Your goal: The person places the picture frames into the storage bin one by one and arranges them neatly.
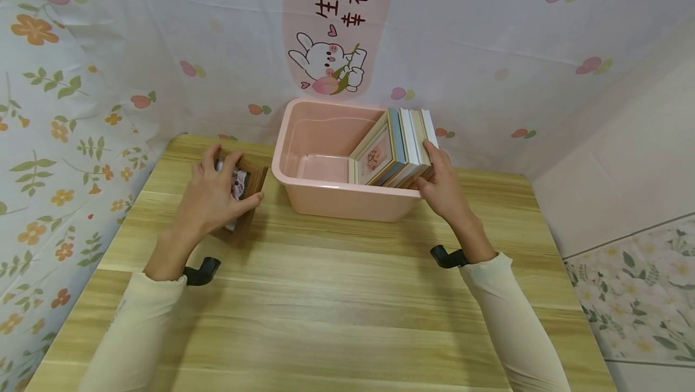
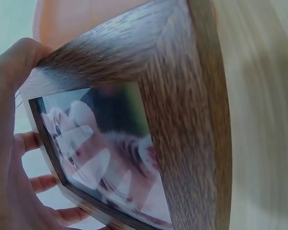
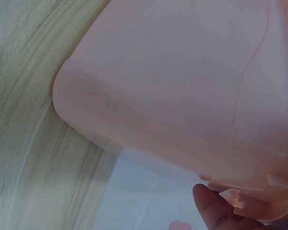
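My left hand [image 1: 209,196] grips a brown wooden picture frame [image 2: 182,120] by its edges, thumb on one side and fingers on the other. A photo of a striped kitten [image 2: 96,148] fills it. The frame stands tilted at the table's back left, left of a pink plastic bin [image 1: 347,199]. My right hand [image 1: 442,184] holds the bin's right end at the rim, close against the picture frames [image 1: 404,145] inside. Several of these lean together there, with white, blue and beige edges. In the right wrist view, one finger [image 3: 213,206] touches beneath the rim; the others are hidden.
The bin's left half shows its bare floor [image 1: 324,167]. Around it lies a light wood-grain table [image 1: 326,295]. A printed cloth [image 1: 217,36] with a rabbit drawing hangs right behind the bin, and a flowered cloth [image 1: 54,169] borders the left side.
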A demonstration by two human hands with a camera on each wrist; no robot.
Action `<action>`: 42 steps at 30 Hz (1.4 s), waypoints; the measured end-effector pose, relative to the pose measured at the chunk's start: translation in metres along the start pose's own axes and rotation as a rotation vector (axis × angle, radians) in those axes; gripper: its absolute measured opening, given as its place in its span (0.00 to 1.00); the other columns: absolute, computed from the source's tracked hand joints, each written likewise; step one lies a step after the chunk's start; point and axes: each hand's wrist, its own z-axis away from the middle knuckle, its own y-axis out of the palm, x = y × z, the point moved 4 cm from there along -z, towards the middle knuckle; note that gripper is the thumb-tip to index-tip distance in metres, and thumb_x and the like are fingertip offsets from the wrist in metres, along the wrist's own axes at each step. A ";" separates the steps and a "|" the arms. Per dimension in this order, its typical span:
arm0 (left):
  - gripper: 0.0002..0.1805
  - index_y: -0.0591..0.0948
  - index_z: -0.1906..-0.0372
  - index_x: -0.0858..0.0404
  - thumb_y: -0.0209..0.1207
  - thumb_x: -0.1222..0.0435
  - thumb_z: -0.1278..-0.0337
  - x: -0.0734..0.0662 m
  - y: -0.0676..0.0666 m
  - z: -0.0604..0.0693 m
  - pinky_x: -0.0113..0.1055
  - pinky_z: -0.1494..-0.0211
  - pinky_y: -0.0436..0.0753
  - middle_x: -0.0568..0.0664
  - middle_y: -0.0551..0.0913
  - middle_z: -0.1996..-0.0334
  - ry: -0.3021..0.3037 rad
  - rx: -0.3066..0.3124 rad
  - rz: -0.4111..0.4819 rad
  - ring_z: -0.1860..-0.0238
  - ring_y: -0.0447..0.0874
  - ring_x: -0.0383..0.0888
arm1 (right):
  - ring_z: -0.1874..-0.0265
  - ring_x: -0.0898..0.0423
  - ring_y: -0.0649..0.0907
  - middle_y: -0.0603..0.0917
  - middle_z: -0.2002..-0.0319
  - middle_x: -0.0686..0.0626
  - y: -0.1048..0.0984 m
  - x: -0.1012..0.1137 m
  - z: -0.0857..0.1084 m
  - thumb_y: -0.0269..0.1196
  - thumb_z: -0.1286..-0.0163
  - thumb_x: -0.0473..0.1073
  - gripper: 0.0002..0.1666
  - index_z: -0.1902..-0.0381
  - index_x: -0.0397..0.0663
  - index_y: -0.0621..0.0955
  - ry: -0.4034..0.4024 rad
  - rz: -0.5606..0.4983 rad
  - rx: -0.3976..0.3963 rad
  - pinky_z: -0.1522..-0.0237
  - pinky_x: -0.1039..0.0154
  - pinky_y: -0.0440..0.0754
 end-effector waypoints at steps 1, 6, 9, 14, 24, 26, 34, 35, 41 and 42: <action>0.45 0.65 0.31 0.60 0.67 0.45 0.51 0.000 -0.002 -0.001 0.71 0.55 0.74 0.70 0.51 0.29 -0.001 -0.002 0.003 0.43 0.63 0.80 | 0.32 0.39 0.64 0.60 0.28 0.34 0.000 0.000 0.000 0.57 0.38 0.30 0.48 0.21 0.46 0.54 0.000 -0.001 0.002 0.34 0.36 0.63; 0.44 0.64 0.31 0.60 0.68 0.48 0.52 -0.002 -0.015 -0.009 0.71 0.44 0.66 0.70 0.49 0.29 0.010 -0.026 0.049 0.38 0.58 0.77 | 0.29 0.40 0.61 0.58 0.26 0.35 0.001 0.000 -0.001 0.57 0.38 0.30 0.48 0.21 0.47 0.54 -0.002 -0.001 0.005 0.33 0.36 0.61; 0.44 0.64 0.32 0.62 0.68 0.50 0.53 -0.006 -0.021 -0.012 0.69 0.37 0.60 0.69 0.50 0.29 0.045 -0.061 0.074 0.36 0.56 0.73 | 0.28 0.40 0.60 0.57 0.26 0.36 0.001 -0.001 -0.002 0.56 0.38 0.29 0.48 0.21 0.47 0.54 -0.011 0.005 0.001 0.33 0.36 0.61; 0.45 0.64 0.32 0.62 0.68 0.50 0.54 -0.016 -0.027 -0.017 0.66 0.34 0.59 0.68 0.50 0.30 0.086 -0.091 0.079 0.34 0.54 0.70 | 0.27 0.40 0.60 0.57 0.26 0.35 0.001 -0.002 -0.003 0.56 0.38 0.28 0.48 0.21 0.46 0.54 -0.015 0.007 -0.001 0.33 0.37 0.61; 0.45 0.63 0.33 0.61 0.69 0.52 0.58 -0.026 -0.039 -0.025 0.67 0.40 0.65 0.69 0.50 0.31 0.150 -0.157 0.092 0.37 0.57 0.70 | 0.28 0.39 0.61 0.58 0.26 0.35 0.001 -0.001 0.000 0.57 0.38 0.29 0.48 0.21 0.46 0.54 -0.003 0.019 0.011 0.33 0.37 0.62; 0.46 0.63 0.33 0.61 0.70 0.52 0.59 -0.027 -0.042 -0.027 0.66 0.39 0.64 0.68 0.50 0.31 0.157 -0.164 0.095 0.36 0.57 0.70 | 0.28 0.39 0.61 0.58 0.26 0.34 0.001 -0.001 0.000 0.56 0.38 0.29 0.48 0.21 0.46 0.54 -0.002 0.015 0.010 0.33 0.38 0.62; 0.46 0.64 0.33 0.62 0.70 0.52 0.58 -0.036 -0.051 -0.036 0.66 0.40 0.65 0.68 0.50 0.31 0.182 -0.173 0.108 0.35 0.55 0.67 | 0.27 0.40 0.60 0.57 0.26 0.36 0.001 -0.002 0.000 0.57 0.38 0.29 0.48 0.21 0.47 0.54 0.001 0.014 0.006 0.32 0.38 0.62; 0.46 0.64 0.33 0.62 0.70 0.51 0.58 -0.037 -0.052 -0.037 0.66 0.40 0.66 0.68 0.51 0.32 0.186 -0.176 0.109 0.35 0.56 0.67 | 0.27 0.41 0.59 0.56 0.25 0.36 0.001 -0.002 0.000 0.56 0.38 0.29 0.48 0.21 0.47 0.54 0.001 0.014 0.007 0.32 0.38 0.62; 0.46 0.64 0.34 0.62 0.70 0.50 0.58 -0.045 -0.060 -0.045 0.66 0.39 0.66 0.68 0.51 0.32 0.202 -0.190 0.105 0.37 0.59 0.68 | 0.27 0.40 0.59 0.56 0.25 0.37 0.001 -0.002 -0.001 0.57 0.37 0.30 0.48 0.21 0.49 0.54 -0.001 0.015 0.008 0.33 0.37 0.61; 0.46 0.64 0.34 0.62 0.70 0.50 0.58 -0.046 -0.061 -0.047 0.65 0.39 0.66 0.68 0.51 0.32 0.204 -0.190 0.101 0.37 0.59 0.68 | 0.27 0.40 0.60 0.57 0.25 0.36 0.001 -0.002 -0.001 0.57 0.37 0.30 0.48 0.21 0.49 0.54 0.000 0.015 0.006 0.33 0.37 0.62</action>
